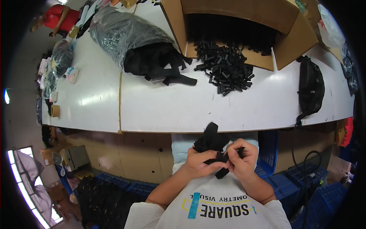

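Both of my hands meet in front of my chest, just off the table's near edge. My left hand [204, 162] is closed on a black fabric strap [210, 131], whose far end sticks up toward the table. Fingers of my right hand [242, 157] pinch a small black piece against the strap; its exact kind is hidden by the fingertips. More black strap hangs below, between my hands. On the table ahead lies a heap of small black plastic pieces [225, 68], spilling from an open cardboard box [288, 45].
Left of the heap, a clear plastic bag [110, 34] spills black straps [156, 61] onto the white table [171, 107]. A black pouch [310, 87] lies at the right. Blue crates [268, 152] stand below the table. A person in red [61, 17] is at far left.
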A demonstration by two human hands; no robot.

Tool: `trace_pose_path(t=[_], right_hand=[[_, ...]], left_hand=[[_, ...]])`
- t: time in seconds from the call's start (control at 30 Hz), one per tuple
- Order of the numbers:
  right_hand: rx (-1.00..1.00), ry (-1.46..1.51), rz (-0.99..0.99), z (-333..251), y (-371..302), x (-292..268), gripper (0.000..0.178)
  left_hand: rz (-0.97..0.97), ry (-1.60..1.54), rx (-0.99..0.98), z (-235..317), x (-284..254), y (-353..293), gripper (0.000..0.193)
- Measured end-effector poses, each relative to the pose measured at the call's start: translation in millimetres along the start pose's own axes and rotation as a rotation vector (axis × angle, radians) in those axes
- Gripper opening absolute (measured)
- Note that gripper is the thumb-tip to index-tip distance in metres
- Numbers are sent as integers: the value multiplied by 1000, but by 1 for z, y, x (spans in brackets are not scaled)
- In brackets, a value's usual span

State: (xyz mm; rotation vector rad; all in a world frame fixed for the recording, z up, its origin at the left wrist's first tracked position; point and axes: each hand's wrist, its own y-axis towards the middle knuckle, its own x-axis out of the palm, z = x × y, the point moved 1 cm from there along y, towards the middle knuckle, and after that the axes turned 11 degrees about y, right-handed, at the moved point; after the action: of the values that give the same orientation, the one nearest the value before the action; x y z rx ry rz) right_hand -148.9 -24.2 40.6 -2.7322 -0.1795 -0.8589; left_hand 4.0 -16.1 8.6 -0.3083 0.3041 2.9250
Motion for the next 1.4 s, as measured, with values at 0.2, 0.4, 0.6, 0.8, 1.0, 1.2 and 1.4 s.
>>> trace_pose_path(t=[0.2,0.4,0.6,0.8,1.0,1.2,1.4], right_hand=[[-168,-638,-104,-7,17,1,11],[-132,-916,-14,-18,55,-13,13],[-454,-1460,158,-30,143,-37,23],[-193,-1675,102,-12,161,-44,25],[-360,-1510,141,-20,152,-44,26],[-376,-586,124,-34,124,-54,14],[-338,-113,127,-37,67,-42,17]], left_hand=[[252,149,-31,6,-7,-1,10],[201,170,4,-1,-15,-1,7],[286,239,-1,-9,-23,-10,9],[301,280,-27,-3,-41,-11,18],[277,160,-51,-17,-41,-13,20],[270,177,-7,-14,-34,-1,16],[231,223,-12,-2,-20,16,8]])
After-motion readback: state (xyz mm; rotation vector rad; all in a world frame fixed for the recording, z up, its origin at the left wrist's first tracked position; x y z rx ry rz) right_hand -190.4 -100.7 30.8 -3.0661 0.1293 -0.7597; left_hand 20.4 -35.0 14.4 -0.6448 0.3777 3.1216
